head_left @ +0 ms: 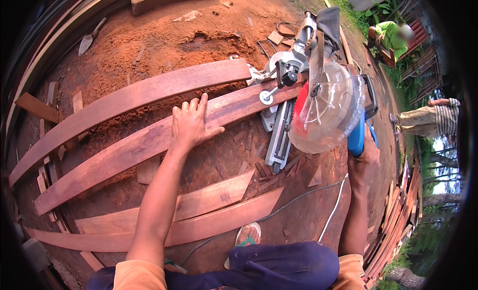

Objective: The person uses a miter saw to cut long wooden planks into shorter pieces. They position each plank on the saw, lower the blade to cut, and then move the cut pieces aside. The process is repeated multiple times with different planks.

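Note:
My left hand (191,121) lies with its fingers spread over a long reddish wooden board (124,144). That board's right end reaches under the clamp of a mitre saw (318,100), with the clamp's round foot (266,96) at its near edge. My right hand (367,153) is wrapped round the saw's blue handle (356,139). Beside the handle, a red blade (300,104) shows behind a clear round guard (326,110). Whether the blade touches the wood or spins, I cannot tell. Another board (149,94) runs along the far side of the held one.
Two cut boards (214,196) lie on the ground near my sandalled foot (248,235). A cable (332,210) crosses the ground by my right arm. Sawdust (164,46) covers the far ground, with a trowel (89,40) on it. A lumber pile (398,215) and two people are at right.

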The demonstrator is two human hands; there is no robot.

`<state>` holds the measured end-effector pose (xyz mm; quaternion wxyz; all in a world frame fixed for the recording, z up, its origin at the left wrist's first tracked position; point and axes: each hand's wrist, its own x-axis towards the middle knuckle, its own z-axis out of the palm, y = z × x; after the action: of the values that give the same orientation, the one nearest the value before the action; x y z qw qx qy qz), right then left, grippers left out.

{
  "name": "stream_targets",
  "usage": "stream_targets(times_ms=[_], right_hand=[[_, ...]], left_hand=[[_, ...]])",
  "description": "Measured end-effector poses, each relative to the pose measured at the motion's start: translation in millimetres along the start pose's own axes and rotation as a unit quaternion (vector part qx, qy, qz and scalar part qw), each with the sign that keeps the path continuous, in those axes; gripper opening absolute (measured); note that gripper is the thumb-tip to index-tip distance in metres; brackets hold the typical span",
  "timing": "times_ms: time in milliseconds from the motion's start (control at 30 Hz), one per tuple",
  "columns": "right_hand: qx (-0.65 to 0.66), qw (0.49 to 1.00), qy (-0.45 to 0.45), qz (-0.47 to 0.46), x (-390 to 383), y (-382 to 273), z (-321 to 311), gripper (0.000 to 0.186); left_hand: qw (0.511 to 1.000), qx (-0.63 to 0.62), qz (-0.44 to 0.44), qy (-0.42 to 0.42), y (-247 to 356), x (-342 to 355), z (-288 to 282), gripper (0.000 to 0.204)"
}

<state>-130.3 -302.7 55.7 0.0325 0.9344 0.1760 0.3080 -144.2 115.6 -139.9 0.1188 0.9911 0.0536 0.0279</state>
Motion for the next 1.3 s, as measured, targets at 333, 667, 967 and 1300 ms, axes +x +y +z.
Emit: stream_targets(times_ms=[333, 667, 967, 1300], right_hand=[[-0.061, 0.990, 0.124, -0.027, 206.0, 132.4, -55.5, 0.048], [0.203, 0.935, 0.252, 0.144, 93.0, 81.8, -16.6, 0.042], [0.565, 0.690, -0.242, 0.381, -5.2, -87.1, 219.9, 0.059], [0.566, 0.677, -0.198, 0.427, 28.1, -90.9, 247.7, 0.027]], left_hand=[[1.000, -0.008, -0.004, 0.017, 0.0, -3.3, -3.8, 0.121], [0.998, -0.059, -0.004, 0.016, -3.5, -2.0, -6.0, 0.115], [0.997, -0.075, 0.001, 0.003, -4.4, 1.2, -6.5, 0.119], [0.997, -0.064, 0.005, 0.033, -3.8, 1.0, -7.5, 0.118]])
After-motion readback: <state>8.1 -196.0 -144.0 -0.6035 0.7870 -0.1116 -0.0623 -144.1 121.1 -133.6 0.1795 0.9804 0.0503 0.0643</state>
